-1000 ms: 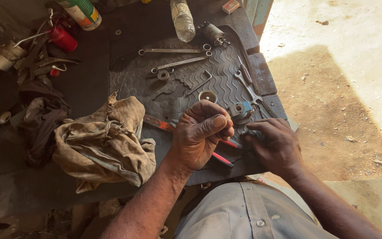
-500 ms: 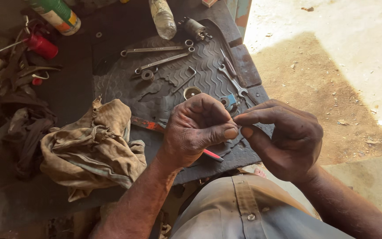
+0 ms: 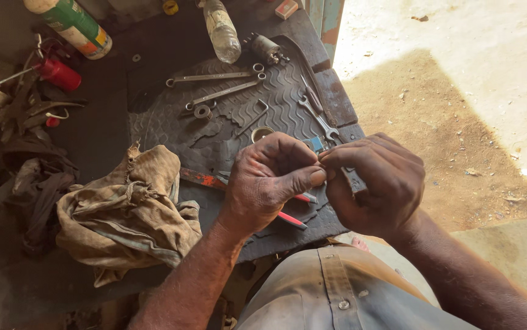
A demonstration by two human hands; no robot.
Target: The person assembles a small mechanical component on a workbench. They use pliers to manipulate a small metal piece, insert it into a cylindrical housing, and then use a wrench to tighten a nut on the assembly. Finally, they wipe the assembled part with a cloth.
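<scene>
My left hand [image 3: 269,180] and my right hand [image 3: 376,183] meet above the near edge of a black ribbed rubber mat [image 3: 172,128]. Their fingertips pinch together around a very small part that the fingers hide. Red-handled pliers [image 3: 291,218] lie on the mat just under my left hand. A small metal ring [image 3: 261,132] and a little blue piece [image 3: 316,144] sit right behind the knuckles.
A crumpled tan rag [image 3: 129,214] lies left of my hands. Spanners [image 3: 214,77], a washer [image 3: 202,112] and a bent rod [image 3: 251,117] rest on the mat. A clear bottle [image 3: 221,29], a green spray can [image 3: 71,24] and a red can [image 3: 58,74] stand behind. Sandy ground [image 3: 459,91] lies right.
My right hand has risen from the mat and joined my left hand. Both now pinch at the same spot, closer to me than a second ago.
</scene>
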